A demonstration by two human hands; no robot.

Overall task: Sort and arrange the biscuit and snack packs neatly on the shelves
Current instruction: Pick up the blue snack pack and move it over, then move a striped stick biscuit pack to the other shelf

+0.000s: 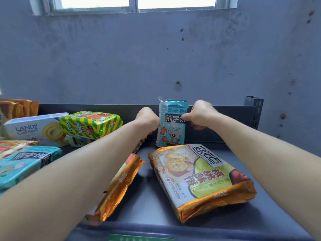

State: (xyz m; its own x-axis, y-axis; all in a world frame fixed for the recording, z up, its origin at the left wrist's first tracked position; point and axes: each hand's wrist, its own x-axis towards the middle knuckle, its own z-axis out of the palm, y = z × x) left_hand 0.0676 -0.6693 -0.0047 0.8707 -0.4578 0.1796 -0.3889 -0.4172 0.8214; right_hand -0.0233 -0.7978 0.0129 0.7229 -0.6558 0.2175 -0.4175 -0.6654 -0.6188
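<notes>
Dark grey shelf (152, 204), checked L to R.

- Far L, back: 1 orange-gold pack (19, 107), partly out of frame.
- Next: 1 white LANDY box (33, 130), lying flat.
- L edge, front: 1 red-orange pack (12, 147), just beside the flat teal pack (26, 164) (teal no. 1 of 2).
- 1 yellow-green striped pack (90, 124) sits over the box's R end, with 1 small grey-green pack (78, 140) below it.
- Centre-L: 1 orange foil pack (121, 185), flat, partly hidden by the L forearm.
- L hand (147, 119): fingers curled on the L edge of the upright teal pack (173, 126); fingertips hidden.
- Upright teal pack (teal no. 2 of 2): stands on end at the shelf's back rail (225, 112), centre-R, front facing the camera, top flap crumpled.
- R hand (199, 113): thumb pressed on the pack's front R edge, other fingers curled behind it, so it pinches the pack.
- In front, touching or nearly touching the upright pack's base: 1 orange-green walnut biscuit pack (199, 178), flat, angled.
- Behind: grey wall (156, 58), 1 window (135, 4) at the top.
</notes>
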